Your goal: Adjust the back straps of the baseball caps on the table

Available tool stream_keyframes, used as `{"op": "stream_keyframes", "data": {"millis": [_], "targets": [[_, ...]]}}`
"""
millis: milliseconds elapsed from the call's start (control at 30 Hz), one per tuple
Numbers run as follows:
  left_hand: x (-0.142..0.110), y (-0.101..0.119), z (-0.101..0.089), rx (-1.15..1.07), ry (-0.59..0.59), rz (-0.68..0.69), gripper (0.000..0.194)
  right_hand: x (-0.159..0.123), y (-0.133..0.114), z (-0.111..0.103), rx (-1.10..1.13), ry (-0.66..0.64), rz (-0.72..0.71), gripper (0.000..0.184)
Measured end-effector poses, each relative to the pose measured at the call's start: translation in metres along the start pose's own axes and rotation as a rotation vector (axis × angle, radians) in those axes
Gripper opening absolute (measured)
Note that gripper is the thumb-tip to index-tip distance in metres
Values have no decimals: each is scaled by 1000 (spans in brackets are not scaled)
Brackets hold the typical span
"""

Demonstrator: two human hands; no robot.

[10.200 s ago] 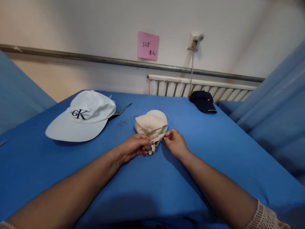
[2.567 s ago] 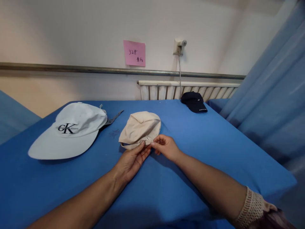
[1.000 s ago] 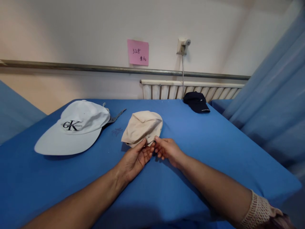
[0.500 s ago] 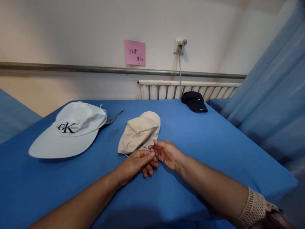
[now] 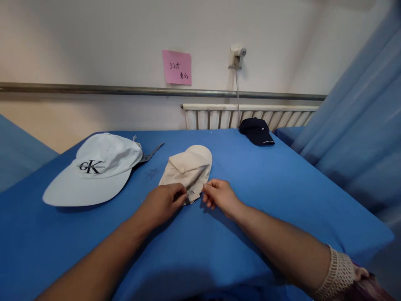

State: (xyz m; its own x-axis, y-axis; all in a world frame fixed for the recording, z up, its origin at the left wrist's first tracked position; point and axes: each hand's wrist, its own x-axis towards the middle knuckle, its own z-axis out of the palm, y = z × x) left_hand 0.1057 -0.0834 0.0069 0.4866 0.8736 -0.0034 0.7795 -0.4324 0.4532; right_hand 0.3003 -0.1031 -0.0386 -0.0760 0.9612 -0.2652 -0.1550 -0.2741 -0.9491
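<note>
A beige cap [image 5: 189, 165] lies folded flat on the blue-covered table, its brim pointing to the far right. On its near left edge my left hand [image 5: 164, 202] is closed, with the fingers curled over the fabric and the fingertips partly hidden. My right hand [image 5: 219, 196] pinches the cap's near right edge between thumb and forefinger, the other fingers curled below. Between the two hands a small dark mark shows on the cap's near edge.
To the left sits a large white cap [image 5: 100, 167] with black letters and a loose grey strap. A dark navy cap [image 5: 257, 131] lies at the back right. Behind are a radiator [image 5: 216, 119], metal rail [image 5: 131, 90] and plugged socket [image 5: 236, 58]. A blue curtain [image 5: 354, 121] hangs right.
My hands, close together at the cap's near edge before, have moved apart. The left went left and up onto the cap's edge; the right closed into a pinch.
</note>
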Motion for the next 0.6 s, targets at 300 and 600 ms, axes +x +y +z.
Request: {"op": "stream_keyframes", "data": {"millis": [300,600], "targets": [[-6,8,16,299,-18,106,18,2,20,8,-85,-148,-50,17],[-4,14,8,171,85,-44,24,6,16,2,-48,-95,-80,21]]}}
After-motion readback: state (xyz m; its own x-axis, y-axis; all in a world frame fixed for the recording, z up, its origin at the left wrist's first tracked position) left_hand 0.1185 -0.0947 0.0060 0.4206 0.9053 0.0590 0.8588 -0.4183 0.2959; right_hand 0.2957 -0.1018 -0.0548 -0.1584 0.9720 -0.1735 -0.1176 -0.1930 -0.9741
